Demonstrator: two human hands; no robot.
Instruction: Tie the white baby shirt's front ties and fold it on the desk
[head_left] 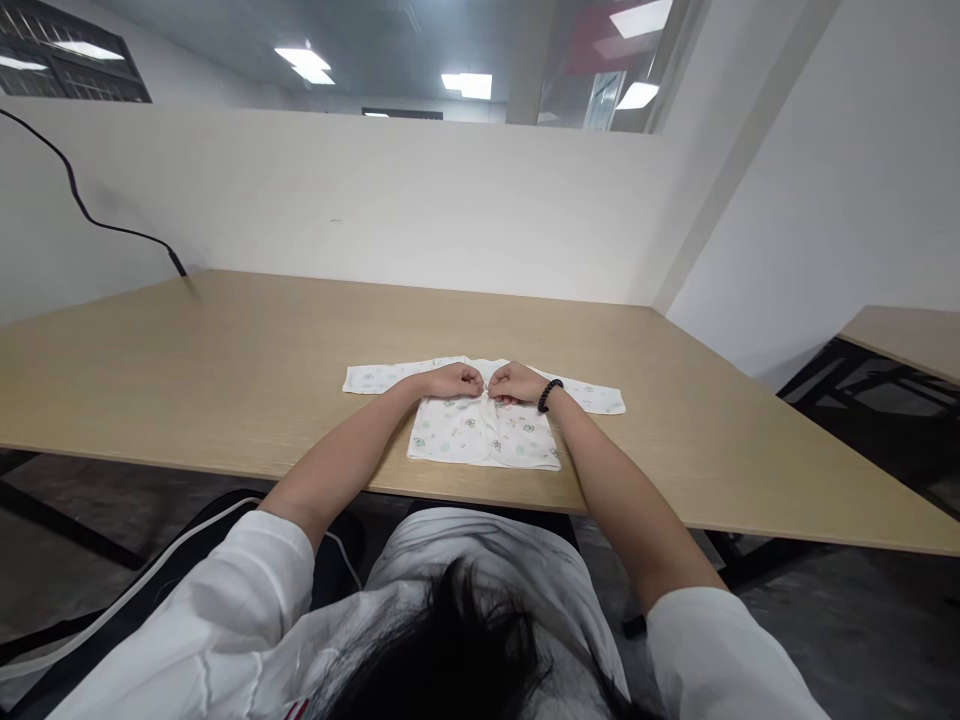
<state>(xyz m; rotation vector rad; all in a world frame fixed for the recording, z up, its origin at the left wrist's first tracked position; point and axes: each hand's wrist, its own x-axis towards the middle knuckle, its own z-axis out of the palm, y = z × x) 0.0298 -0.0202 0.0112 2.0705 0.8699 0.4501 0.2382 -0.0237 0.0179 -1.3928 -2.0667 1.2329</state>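
Observation:
A small white long-sleeved baby shirt (450, 435) with a green and brown print lies spread flat near the table's front edge, its sleeves stretched out to both sides. My left hand (456, 380) pinches the fabric at the upper middle of the front. Close beside it, my right hand (516, 383) pinches the other side of the same centre line, a black beaded band on its wrist. The cloth is slightly gathered between the fingertips. Whether a fastener sits there is too small to tell.
The shirt lies on a wide wooden table (225, 370) with a white wall (450, 210) behind it. At the back left a black cable (112, 228) runs down to the tabletop. Another table (907, 335) stands to the right. A black chair (225, 510) is at the lower left.

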